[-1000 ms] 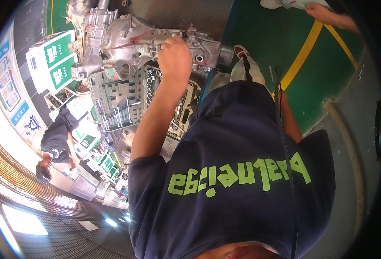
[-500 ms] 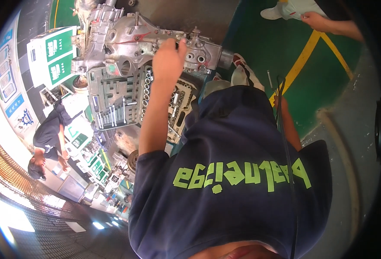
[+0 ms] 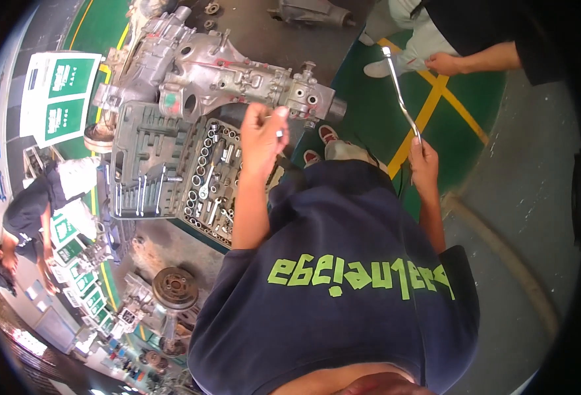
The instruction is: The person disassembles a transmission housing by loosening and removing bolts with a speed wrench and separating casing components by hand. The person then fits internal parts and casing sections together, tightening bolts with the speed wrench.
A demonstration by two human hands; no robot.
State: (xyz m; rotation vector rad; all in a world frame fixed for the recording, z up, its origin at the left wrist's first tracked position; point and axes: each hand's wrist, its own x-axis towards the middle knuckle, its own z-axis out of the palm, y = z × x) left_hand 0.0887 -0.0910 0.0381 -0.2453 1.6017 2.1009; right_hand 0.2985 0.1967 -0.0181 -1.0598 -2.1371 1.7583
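Head view: the person is bending forward over the floor, a dark blue shirt [image 3: 343, 276] with green lettering filling the lower middle of the picture.

The left hand [image 3: 262, 135] is reaching out above the open socket case [image 3: 172, 168]. Its fingers are curling in narrow, pinching a small silver socket [image 3: 279, 133] between thumb and fingertips. The hand is hovering over the right half of the case, just below the gearbox [image 3: 205, 76], and is not touching either.

The right hand [image 3: 424, 161] is closing its fingers around the lower end of a long silver ratchet handle [image 3: 400, 95]. The handle is rising up and slightly left from the fist, over the green floor and its yellow line [image 3: 435, 105]. Its upper end is sitting near another person's hand [image 3: 443, 63]; whether that hand is touching it, I cannot tell.

The gearbox, a bare aluminium casting, is lying on the grey floor at the top of the picture, touching the case's upper edge. The case is lying open in two halves, the left half holding wrenches, the right half rows of sockets.

A red-and-white shoe [image 3: 327, 134] is showing just beyond the shirt. At the left edge a second person in black [image 3: 24, 210] is crouching beside green-and-white boxes [image 3: 60, 92]. A round metal disc [image 3: 175, 288] is lying lower left.
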